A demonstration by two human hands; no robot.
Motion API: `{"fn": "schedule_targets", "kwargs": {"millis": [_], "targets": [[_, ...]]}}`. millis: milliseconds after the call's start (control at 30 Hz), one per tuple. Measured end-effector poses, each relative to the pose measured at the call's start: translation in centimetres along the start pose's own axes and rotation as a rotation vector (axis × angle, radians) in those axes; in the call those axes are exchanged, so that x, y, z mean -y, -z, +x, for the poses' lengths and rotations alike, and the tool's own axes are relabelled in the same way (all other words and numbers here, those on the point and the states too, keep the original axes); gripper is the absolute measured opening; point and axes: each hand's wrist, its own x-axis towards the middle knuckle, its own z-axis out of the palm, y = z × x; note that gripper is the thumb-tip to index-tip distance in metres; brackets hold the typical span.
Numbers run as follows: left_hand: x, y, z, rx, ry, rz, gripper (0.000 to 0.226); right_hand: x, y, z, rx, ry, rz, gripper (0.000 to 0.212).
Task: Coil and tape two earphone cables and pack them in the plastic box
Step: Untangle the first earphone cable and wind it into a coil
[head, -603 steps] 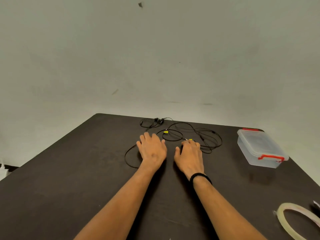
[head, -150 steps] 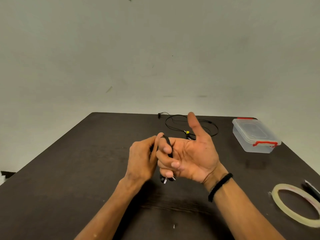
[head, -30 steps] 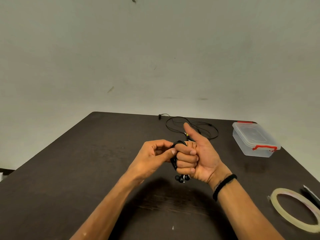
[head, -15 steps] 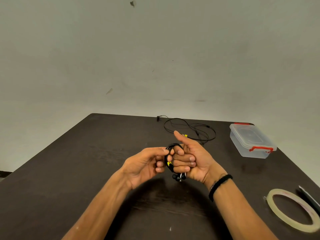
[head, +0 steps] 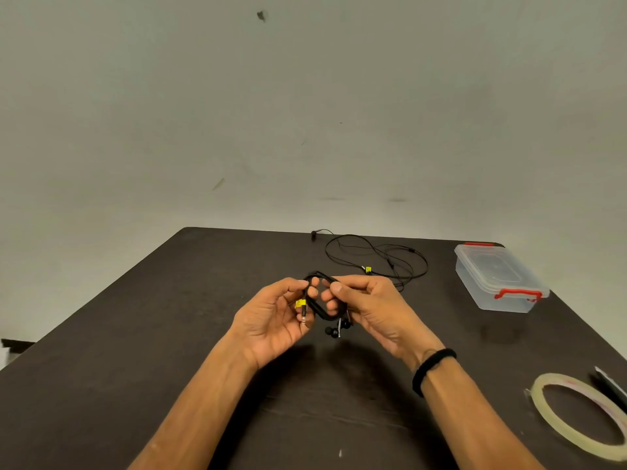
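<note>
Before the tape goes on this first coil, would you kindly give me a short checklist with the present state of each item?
1. Coiled earphone cable held as a loop by both the left hand and right hand, above the table: ok.
2. Earbuds tucked into the coil: not ok, they dangle below it.
3. Tape roll ready: not ok, it lies untouched near the right edge, and both hands are occupied.
4. Loose tape end easy to find: cannot tell.
5. Plastic box open for packing: not ok, lid on.
6. Second earphone cable coiled: not ok, it lies loose at the far side.
</note>
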Motion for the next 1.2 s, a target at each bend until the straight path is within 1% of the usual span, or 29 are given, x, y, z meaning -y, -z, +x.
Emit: {"fn": "schedule_targets", "kwargs": {"millis": [67, 167, 333, 400, 533, 600, 667, 700, 800, 833, 900, 967, 1000, 1100, 1200], "targets": [[0.0, -0.2, -0.2, 0.022, 0.004, -0.022, 0.019, -0.1, -0.1, 0.1, -0.027, 0.068, -0.182, 0.018], [0.0, -0.1, -0.2, 0.066, -0.002, -0.017, 0.022, -0.4, -0.5, 0.1, -0.039, 0.098, -0.339, 0.019], [0.3, 0.1, 0.1, 0.087, -0.095, 0.193, 0.033, -0.5, -0.5, 0.1, -0.074, 0.124, -0.508, 0.021], [0.5, 0.2, 0.2, 0.085, -0.134, 0.26, 0.035, -0.5, -0.5, 0.1, -0.077, 0.127, -0.541, 0.022], [0.6, 0.4, 0.3, 0.047, -0.156, 0.249, 0.041, -0.1, -0.6, -0.2, -0.076, 0.115, -0.532, 0.021], [0.6, 0.1, 0.2, 0.031, -0.191, 0.288, 0.033, 0.0, -0.6, -0.3, -0.084, 0.116, -0.544, 0.022], [0.6, -0.1, 0.2, 0.005, -0.265, 0.403, 0.027, 0.0, -0.6, -0.3, -0.091, 0.124, -0.546, 0.022], [0.7, 0.0, 0.3, -0.028, -0.316, 0.497, 0.027, 0.0, -0.7, -0.2, -0.095, 0.125, -0.547, 0.022], [0.7, 0.5, 0.8, -0.207, -0.526, 0.833, 0.021, 0.0, -0.7, -0.3, -0.113, 0.124, -0.55, 0.023], [0.7, 0.6, 1.0, -0.262, -0.606, 0.924, 0.024, 0.0, -0.7, -0.2, -0.125, 0.123, -0.554, 0.023], [0.6, 0.9, 0.8, -0.335, -0.756, 1.1, 0.038, 0.0, -0.5, -0.2, -0.15, 0.12, -0.563, 0.024], [0.4, 1.2, 0.6, -0.319, -0.894, 1.268, 0.049, 0.1, -0.5, -0.3, -0.175, 0.108, -0.581, 0.025], [0.3, 1.2, 0.5, -0.293, -0.952, 1.326, 0.049, 0.2, -0.5, -0.4, -0.182, 0.107, -0.593, 0.025], [0.3, 1.3, 0.6, -0.24, -1.057, 1.397, 0.038, 0.3, -0.4, -0.4, -0.199, 0.123, -0.631, 0.024], [0.1, 1.5, 0.7, -0.211, -1.077, 1.386, 0.029, 0.6, -0.3, -0.4, -0.239, 0.124, -0.639, 0.023]]}}
